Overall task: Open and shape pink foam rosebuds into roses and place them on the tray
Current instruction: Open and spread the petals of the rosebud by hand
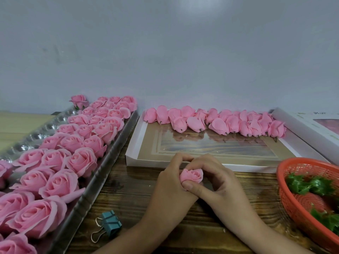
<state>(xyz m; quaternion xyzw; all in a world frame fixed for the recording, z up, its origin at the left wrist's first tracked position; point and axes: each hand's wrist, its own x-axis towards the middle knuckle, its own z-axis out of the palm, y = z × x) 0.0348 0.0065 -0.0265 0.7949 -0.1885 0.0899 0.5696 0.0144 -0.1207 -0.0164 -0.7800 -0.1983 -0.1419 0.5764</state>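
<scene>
Both my hands hold one pink foam rosebud [191, 176] just above the wooden table, its petals partly spread. My left hand [170, 186] cups it from the left with fingers curled over the top. The thumb of my right hand [218, 182] presses the bud's lower edge, and its fingers curl round the far side. A silver tray [102, 173] on the left carries several opened pink roses [80, 160] in rows. Several closed rosebuds [218, 121] lie along the far side of a shallow white box lid [135, 143].
An orange mesh basket [293, 198] with green plastic leaves [310, 184] sits at the right. A teal binder clip [108, 224] lies near the front edge, beside the tray. Another white box [300, 129] stands at the far right. A grey wall rises behind the table.
</scene>
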